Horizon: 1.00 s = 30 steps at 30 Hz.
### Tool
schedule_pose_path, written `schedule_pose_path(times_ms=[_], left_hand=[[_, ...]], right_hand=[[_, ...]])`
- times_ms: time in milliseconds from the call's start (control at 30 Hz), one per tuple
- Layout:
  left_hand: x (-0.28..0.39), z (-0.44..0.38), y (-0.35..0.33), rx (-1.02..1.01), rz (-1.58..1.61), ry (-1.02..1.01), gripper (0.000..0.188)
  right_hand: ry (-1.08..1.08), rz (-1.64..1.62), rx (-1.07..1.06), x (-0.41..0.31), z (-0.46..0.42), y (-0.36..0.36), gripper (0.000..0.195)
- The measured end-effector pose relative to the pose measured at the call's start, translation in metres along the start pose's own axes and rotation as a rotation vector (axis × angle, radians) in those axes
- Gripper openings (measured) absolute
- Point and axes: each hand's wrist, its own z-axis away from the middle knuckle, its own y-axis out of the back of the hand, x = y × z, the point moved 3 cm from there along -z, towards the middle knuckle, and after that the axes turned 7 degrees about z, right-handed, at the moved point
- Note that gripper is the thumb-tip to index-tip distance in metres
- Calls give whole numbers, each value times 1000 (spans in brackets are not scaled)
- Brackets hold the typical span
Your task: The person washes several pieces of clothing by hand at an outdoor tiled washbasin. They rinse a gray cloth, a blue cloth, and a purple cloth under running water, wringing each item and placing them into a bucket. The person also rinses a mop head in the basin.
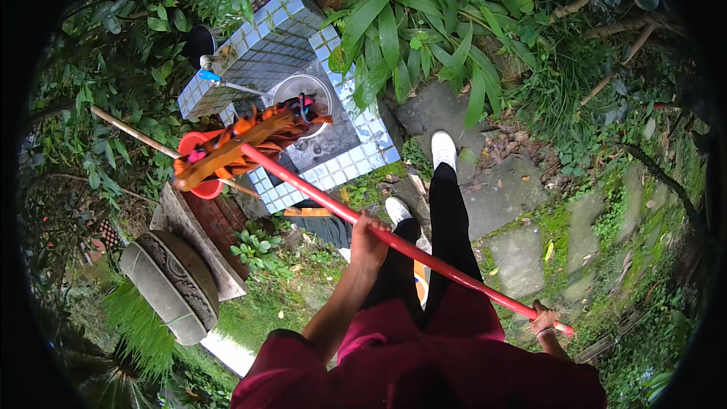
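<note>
My left hand (369, 241) grips the middle of a red mop pole (437, 265). Near the pole's lower right end, my right hand (542, 318) is closed around it. At the far end is the mop head, an orange-brown wooden crossbar (238, 147) with orange and dark cloth strips (289, 119). The head hangs tilted over the near left corner of a blue-tiled outdoor sink (346, 160). Some strips overlap a round metal basin (287, 90) standing inside the sink. Part of a red plastic basin (193, 141) shows behind the crossbar.
A tap with a blue handle (210, 75) sticks out from the sink's tiled wall. A wooden stick (133, 132) passes under the mop head. At left is a carved stone pot (170, 287). Broad-leaved plants (392, 23) border the sink; mossy paving slabs (502, 193) lie at right.
</note>
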Motion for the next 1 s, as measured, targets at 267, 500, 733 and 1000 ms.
schedule_pose_path(times_ms=[267,500,733,1000], left_hand=[[15,-61,7,-40,-20,-66,14],[49,-262,78,-55,-30,-45,13],[-14,-139,61,72,-58,14,11],[11,53,-11,39,30,21,18]], right_hand=[[27,-22,-152,-27,-35,19,17],[92,-7,-279,-135,-115,58,18],[62,121,-138,-42,-37,61,24],[67,-17,79,11,-3,6,17]])
